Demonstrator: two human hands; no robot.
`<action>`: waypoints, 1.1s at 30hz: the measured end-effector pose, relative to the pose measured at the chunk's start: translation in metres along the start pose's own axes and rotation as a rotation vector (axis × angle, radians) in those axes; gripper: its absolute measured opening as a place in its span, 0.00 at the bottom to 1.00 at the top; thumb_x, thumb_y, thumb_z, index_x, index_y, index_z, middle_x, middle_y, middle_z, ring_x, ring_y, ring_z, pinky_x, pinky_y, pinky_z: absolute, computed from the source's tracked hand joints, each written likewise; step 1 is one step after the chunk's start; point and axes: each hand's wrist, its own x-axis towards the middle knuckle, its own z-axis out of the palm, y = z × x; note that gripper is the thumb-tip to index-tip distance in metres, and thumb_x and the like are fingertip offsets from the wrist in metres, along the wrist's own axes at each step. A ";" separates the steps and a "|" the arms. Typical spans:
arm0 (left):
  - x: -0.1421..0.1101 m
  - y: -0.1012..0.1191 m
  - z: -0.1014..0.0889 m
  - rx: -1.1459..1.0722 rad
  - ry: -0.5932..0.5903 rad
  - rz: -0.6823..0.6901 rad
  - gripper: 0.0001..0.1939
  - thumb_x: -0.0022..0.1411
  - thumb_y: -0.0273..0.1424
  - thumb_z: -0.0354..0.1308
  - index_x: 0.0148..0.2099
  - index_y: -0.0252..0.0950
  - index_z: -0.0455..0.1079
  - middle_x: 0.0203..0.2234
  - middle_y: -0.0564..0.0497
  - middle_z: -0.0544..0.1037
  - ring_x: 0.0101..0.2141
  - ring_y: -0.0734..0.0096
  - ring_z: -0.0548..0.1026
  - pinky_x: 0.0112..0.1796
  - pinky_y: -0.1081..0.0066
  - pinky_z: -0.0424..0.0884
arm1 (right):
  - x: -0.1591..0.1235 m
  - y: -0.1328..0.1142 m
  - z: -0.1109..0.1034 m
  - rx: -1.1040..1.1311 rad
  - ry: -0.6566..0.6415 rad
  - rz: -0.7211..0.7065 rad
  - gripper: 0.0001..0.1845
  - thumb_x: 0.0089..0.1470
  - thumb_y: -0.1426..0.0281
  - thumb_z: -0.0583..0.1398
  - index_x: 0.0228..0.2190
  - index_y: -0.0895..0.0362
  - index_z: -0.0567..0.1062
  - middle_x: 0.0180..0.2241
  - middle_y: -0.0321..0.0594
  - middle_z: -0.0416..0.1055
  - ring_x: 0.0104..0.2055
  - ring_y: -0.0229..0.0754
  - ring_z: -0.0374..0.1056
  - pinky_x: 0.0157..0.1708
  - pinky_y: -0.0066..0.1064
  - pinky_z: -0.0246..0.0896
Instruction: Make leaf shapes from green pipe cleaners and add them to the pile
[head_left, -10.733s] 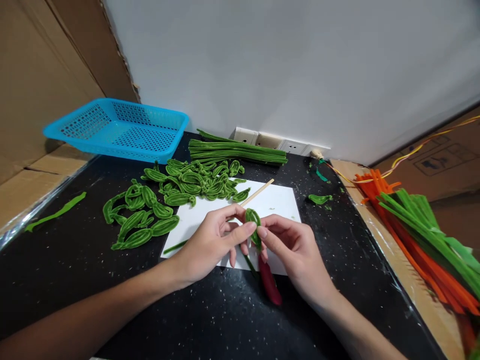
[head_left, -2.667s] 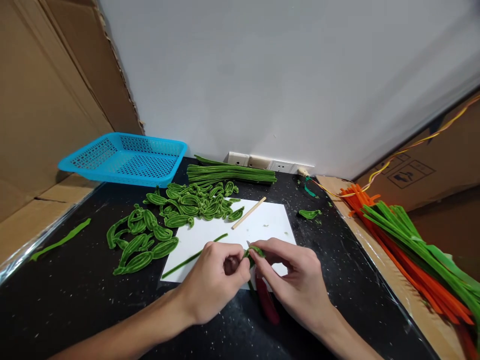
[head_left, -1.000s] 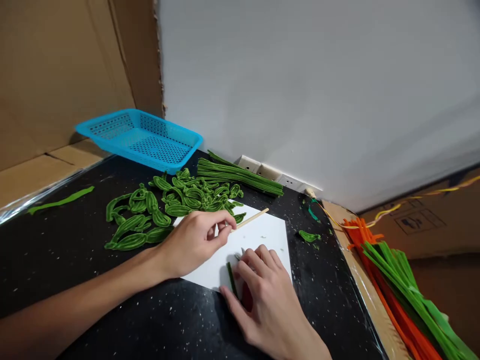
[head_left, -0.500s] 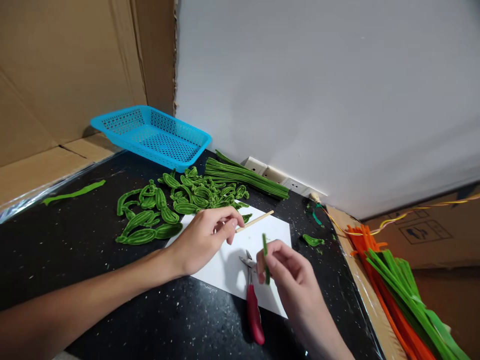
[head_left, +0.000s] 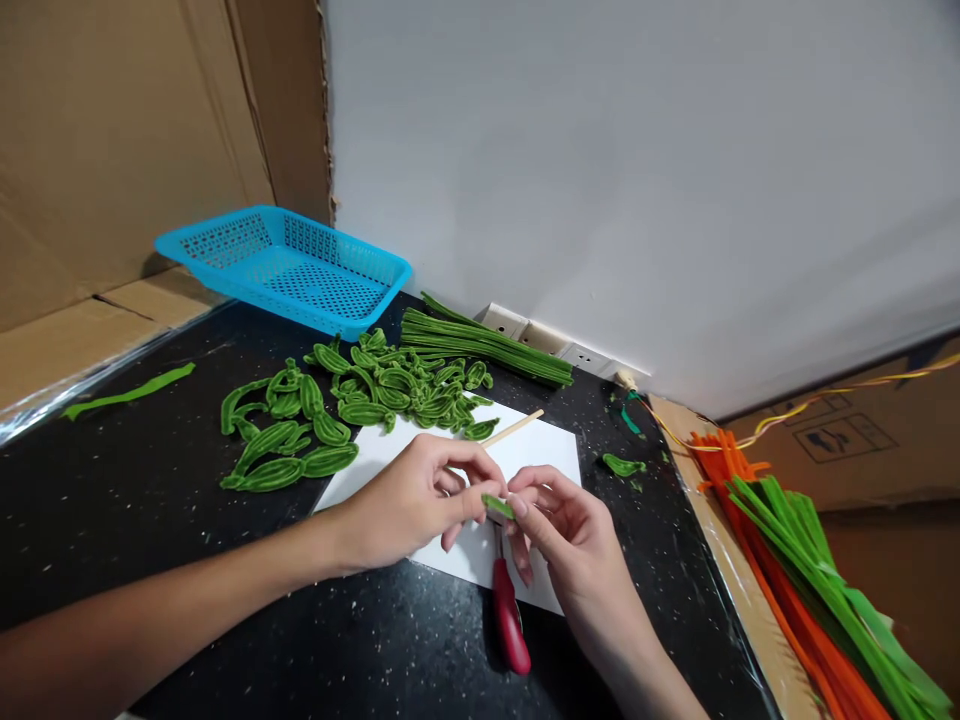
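Observation:
A short green pipe-cleaner piece (head_left: 498, 506) is pinched at its right end by the thumb and fingers of my right hand (head_left: 574, 530). My left hand (head_left: 431, 495) closes its thumb and forefinger on the left end. Both hands meet just above a sheet of white paper (head_left: 551, 445). Under them lies a pair of pliers with a red handle (head_left: 510, 620); its jaws are hidden by my fingers. A thin wooden stick (head_left: 517, 427) rests on the paper behind my left hand, its lower end partly covered.
Leaf-shaped looped green pipe cleaners (head_left: 397, 385) lie heaped behind the paper, near a bundle of straight stems (head_left: 487, 347). A blue basket (head_left: 360, 325) stands at the back left. One leaf (head_left: 622, 465) lies to the right, with orange (head_left: 787, 590) and green stems (head_left: 832, 590) beyond the edge.
My right hand has brought the green piece leftward to my left hand, and it has turned from upright to nearly level. My left fingers have moved away from the stick onto the piece.

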 end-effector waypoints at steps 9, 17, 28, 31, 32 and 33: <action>-0.003 0.003 -0.007 0.040 -0.100 0.014 0.13 0.67 0.39 0.60 0.44 0.35 0.76 0.31 0.50 0.78 0.25 0.74 0.73 0.26 0.75 0.68 | 0.000 0.003 0.006 0.029 0.090 0.002 0.18 0.56 0.56 0.70 0.36 0.56 0.74 0.19 0.26 0.60 0.15 0.26 0.45 0.14 0.20 0.40; -0.005 0.000 -0.004 0.504 -0.064 0.087 0.13 0.67 0.39 0.62 0.33 0.36 0.76 0.21 0.55 0.73 0.23 0.75 0.65 0.26 0.75 0.59 | -0.008 0.000 0.013 -0.185 0.191 -0.209 0.13 0.55 0.61 0.70 0.30 0.58 0.78 0.15 0.33 0.69 0.15 0.35 0.64 0.17 0.25 0.58; -0.002 -0.001 -0.009 0.441 0.022 0.118 0.10 0.68 0.38 0.59 0.40 0.37 0.75 0.24 0.56 0.72 0.23 0.76 0.64 0.25 0.75 0.59 | 0.003 -0.003 -0.011 0.012 0.446 -0.360 0.13 0.60 0.58 0.67 0.39 0.54 0.76 0.23 0.31 0.68 0.17 0.33 0.63 0.16 0.26 0.63; -0.003 -0.002 -0.007 0.463 0.004 0.125 0.08 0.69 0.36 0.59 0.41 0.37 0.74 0.25 0.56 0.72 0.24 0.76 0.64 0.26 0.75 0.58 | 0.000 -0.003 -0.004 -0.109 0.252 -0.341 0.14 0.57 0.62 0.69 0.42 0.56 0.78 0.25 0.35 0.73 0.19 0.35 0.67 0.20 0.28 0.67; -0.003 -0.001 -0.006 0.471 0.000 0.133 0.08 0.69 0.36 0.59 0.41 0.37 0.74 0.26 0.55 0.73 0.24 0.76 0.64 0.26 0.75 0.58 | -0.001 -0.003 -0.002 -0.121 0.202 -0.322 0.13 0.56 0.63 0.70 0.40 0.56 0.79 0.25 0.35 0.74 0.20 0.36 0.69 0.21 0.28 0.69; -0.003 -0.001 -0.006 0.476 -0.002 0.139 0.09 0.70 0.36 0.58 0.40 0.37 0.74 0.27 0.55 0.73 0.25 0.75 0.64 0.26 0.75 0.58 | -0.001 -0.003 -0.001 -0.116 0.168 -0.303 0.11 0.56 0.64 0.70 0.38 0.56 0.80 0.25 0.36 0.75 0.20 0.36 0.69 0.21 0.28 0.70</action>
